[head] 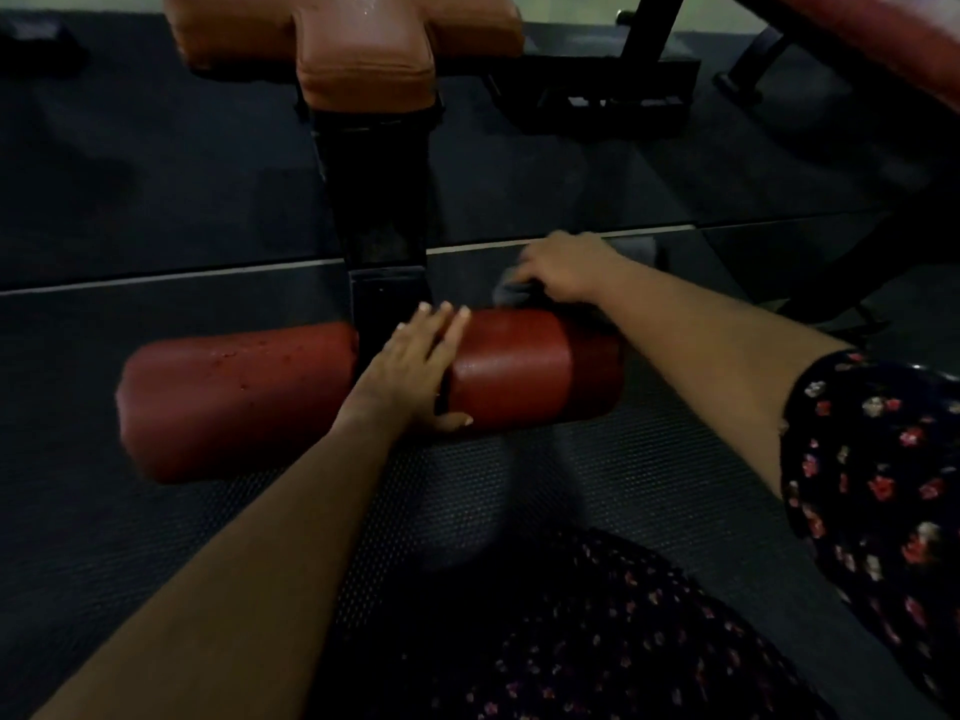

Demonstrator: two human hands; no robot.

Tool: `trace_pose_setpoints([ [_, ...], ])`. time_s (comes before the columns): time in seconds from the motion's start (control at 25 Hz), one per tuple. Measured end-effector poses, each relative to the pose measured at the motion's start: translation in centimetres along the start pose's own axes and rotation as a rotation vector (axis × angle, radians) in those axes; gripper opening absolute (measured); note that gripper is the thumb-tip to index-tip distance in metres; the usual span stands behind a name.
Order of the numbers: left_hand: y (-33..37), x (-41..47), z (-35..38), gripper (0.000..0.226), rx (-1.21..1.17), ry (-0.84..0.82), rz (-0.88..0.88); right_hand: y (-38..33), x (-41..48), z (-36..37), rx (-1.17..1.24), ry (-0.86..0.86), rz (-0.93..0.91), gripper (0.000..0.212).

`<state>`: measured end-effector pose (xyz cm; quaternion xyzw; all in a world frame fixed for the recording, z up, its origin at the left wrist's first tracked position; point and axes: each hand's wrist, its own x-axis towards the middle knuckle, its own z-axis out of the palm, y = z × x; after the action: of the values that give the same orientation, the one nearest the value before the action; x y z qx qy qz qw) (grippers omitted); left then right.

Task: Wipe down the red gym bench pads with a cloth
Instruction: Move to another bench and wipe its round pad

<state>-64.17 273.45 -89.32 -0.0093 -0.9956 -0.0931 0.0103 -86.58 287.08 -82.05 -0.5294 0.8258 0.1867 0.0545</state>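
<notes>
Rotation of the roller pad (530, 366) is the likely risk: left hand (415, 368), flat and open, only presses its inner end. Right hand (566, 267) behind the pad grips the cloth (509, 292).

Location: gym, bench area, dim light. Near: left roller pad (234, 402) and right roller pad (535, 366), both red vinyl, either side of a black steel post (374, 189). Far: T-shaped orange-red seat pad (363, 44) atop the same post. Far right: second red padded bench (883, 39); black metal stand (597, 103) to its left. Floor: dark rubber matting (623, 485), dimpled, laid in sections, with a pale seam running left to right.
</notes>
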Motion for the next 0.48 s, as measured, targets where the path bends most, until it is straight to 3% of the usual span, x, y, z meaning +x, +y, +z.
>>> trace_pose_setpoints([
  [0.12, 0.0, 0.3, -0.9, 0.132, -0.068, -0.003, -0.072, 4.0, -4.4, 4.2, 0.408, 0.031, 0.277, 0.054],
  [0.24, 1.1, 1.0, -0.6, 0.13, -0.016, -0.122, -0.023, 2.4, -8.8, 8.8, 0.805, 0.251, 0.569, 0.057],
  [0.36, 1.4, 1.8, -0.7, 0.126, 0.044, -0.123, -0.021, -1.8, -12.3, 10.7, 0.945, 0.45, 0.711, 0.061],
  [0.48, 0.8, 2.0, -1.1, 0.128, 0.063, -0.122, -0.004, -5.5, -14.8, 11.6, 0.94, 0.563, 0.683, 0.068],
])
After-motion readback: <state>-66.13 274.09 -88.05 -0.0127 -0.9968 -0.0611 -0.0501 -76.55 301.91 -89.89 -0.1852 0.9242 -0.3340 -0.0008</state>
